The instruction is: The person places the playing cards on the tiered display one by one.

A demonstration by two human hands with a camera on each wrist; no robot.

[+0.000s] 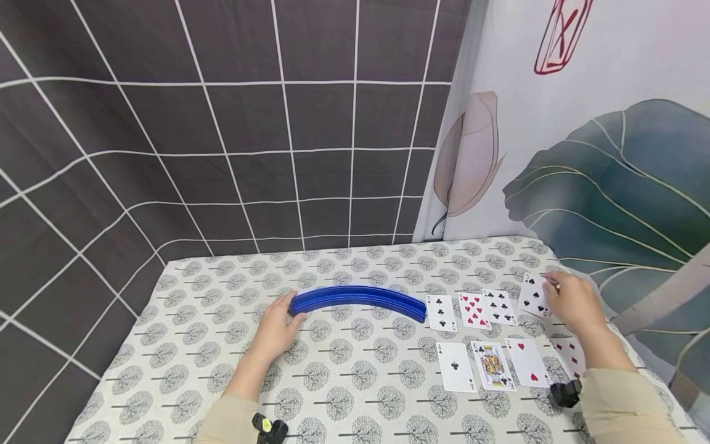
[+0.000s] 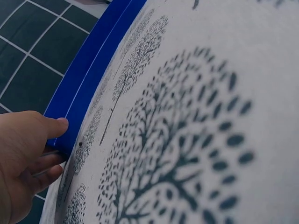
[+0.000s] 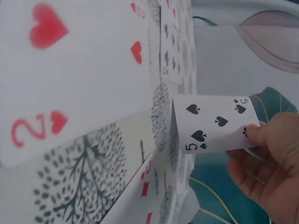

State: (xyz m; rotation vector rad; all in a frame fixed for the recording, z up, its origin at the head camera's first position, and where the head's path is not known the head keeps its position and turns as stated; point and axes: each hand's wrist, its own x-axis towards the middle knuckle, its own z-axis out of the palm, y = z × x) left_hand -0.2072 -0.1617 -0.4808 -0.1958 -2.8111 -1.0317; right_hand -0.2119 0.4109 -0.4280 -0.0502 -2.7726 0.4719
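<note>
My right hand pinches the five of spades by its edge, thumb on its face, at the far right of the table. The card is tilted up from the cloth in the right wrist view. My left hand holds the left end of a curved blue card holder, with the thumb on its near side in the left wrist view. The holder lies on the table, and its grooves hold no cards. Its right end reaches the three of clubs.
Beside the three of clubs lie a hearts card and the six of clubs. A nearer row has the ace of clubs, a king, the two of hearts and a diamonds card, partly behind my right arm.
</note>
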